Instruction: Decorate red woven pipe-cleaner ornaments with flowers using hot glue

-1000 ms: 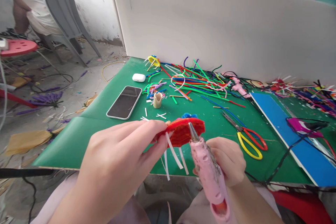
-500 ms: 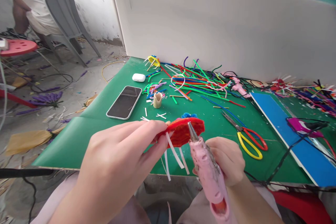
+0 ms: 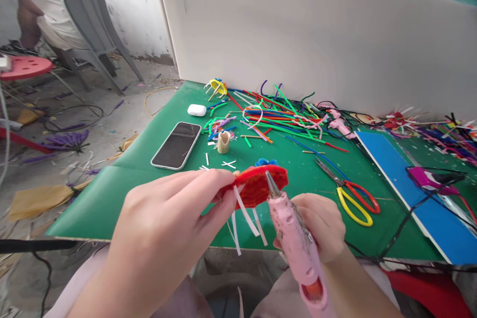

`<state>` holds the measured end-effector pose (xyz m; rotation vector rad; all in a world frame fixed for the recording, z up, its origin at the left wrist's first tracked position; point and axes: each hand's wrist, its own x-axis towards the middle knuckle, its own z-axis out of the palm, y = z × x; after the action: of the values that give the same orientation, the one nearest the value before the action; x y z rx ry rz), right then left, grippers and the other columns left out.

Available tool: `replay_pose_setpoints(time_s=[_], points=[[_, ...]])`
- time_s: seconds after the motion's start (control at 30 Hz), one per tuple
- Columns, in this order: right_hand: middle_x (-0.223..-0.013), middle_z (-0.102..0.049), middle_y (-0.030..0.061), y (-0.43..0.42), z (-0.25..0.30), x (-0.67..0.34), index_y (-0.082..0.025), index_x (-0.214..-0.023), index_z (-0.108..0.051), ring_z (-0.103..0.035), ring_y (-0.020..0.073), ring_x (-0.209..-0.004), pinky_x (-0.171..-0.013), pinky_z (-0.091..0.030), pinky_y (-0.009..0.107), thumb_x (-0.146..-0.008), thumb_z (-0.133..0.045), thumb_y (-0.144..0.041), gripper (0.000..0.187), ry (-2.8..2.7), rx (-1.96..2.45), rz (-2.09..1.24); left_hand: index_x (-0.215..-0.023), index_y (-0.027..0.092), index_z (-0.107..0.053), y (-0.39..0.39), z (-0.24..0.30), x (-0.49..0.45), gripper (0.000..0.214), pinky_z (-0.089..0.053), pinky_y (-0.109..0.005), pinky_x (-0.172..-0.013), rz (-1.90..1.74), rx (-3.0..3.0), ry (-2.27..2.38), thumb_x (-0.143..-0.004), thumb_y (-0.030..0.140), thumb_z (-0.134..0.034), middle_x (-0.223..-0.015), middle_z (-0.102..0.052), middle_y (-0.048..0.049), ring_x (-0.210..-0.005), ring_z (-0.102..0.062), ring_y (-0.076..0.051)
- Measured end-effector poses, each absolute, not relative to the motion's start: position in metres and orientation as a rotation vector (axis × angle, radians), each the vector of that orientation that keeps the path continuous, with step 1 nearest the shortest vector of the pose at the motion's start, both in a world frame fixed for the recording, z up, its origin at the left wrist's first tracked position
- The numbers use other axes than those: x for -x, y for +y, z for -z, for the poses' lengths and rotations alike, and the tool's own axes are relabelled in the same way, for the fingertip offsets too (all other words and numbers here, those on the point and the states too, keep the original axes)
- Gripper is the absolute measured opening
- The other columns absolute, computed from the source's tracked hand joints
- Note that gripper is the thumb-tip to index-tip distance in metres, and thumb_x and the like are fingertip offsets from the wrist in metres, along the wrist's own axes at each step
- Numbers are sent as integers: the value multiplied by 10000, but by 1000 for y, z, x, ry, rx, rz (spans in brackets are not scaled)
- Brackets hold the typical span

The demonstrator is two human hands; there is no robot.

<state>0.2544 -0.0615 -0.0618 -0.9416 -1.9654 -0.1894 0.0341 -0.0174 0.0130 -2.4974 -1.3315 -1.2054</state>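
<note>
My left hand (image 3: pixel 167 228) pinches the left rim of a red pipe-cleaner disc (image 3: pixel 255 185) held above the near edge of the green table (image 3: pixel 112 198). A blue bit shows behind the disc and white strips (image 3: pixel 246 216) dangle under it. My right hand (image 3: pixel 320 226) grips a pink glue gun (image 3: pixel 296 243). Its metal nozzle (image 3: pixel 271 185) rests against the disc's right side.
A phone (image 3: pixel 176 144), a white earbud case (image 3: pixel 197 110), a small beige tube (image 3: pixel 223 141), a heap of coloured pipe cleaners (image 3: pixel 283 117) and yellow-and-red scissors (image 3: pixel 352 198) lie on the table. A blue sheet (image 3: pixel 410 189) and cables lie right. A person sits far left by a grey chair (image 3: pixel 91 25).
The disc and the glue gun have shifted slightly left and up together; the nozzle stays on the disc.
</note>
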Motion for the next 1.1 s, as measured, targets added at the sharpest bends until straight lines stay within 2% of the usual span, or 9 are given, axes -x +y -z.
replay_pose_setpoints(time_s=[0.3, 0.63, 0.87, 1.1], points=[[-593, -546, 29, -62, 60, -254, -166, -741, -548, -526, 142, -534, -491, -386, 270, -764, -462, -177, 89, -1978, 954, 192, -764, 344, -562, -12, -9, -31, 178, -381, -292, -424, 1226, 2533, -1277, -847, 346, -405, -584, -616, 87, -451, -539, -114], [-585, -553, 39, -61, 56, -253, -145, -722, -558, -521, 144, -524, -480, -373, 271, -748, -469, -155, 93, -1995, 922, 149, -747, 315, -524, -13, -12, -34, 175, -321, -282, -399, 1203, 2505, -1254, -862, 324, -394, -568, -612, 78, -436, -522, -110], [-590, -550, 36, -61, 55, -254, -146, -744, -557, -517, 142, -541, -488, -376, 268, -758, -483, -172, 79, -2004, 910, 111, -742, 315, -554, -11, -11, -33, 206, -360, -269, -445, 1242, 2479, -1313, -859, 358, -390, -590, -614, 88, -456, -532, -96], [-578, -547, 45, -61, 49, -254, -138, -816, -557, -498, 148, -537, -478, -384, 284, -753, -528, -159, 73, -1980, 903, 156, -765, 281, -553, -14, -11, -32, 155, -386, -254, -492, 1224, 2491, -1334, -850, 312, -427, -624, -621, 84, -493, -529, -83]])
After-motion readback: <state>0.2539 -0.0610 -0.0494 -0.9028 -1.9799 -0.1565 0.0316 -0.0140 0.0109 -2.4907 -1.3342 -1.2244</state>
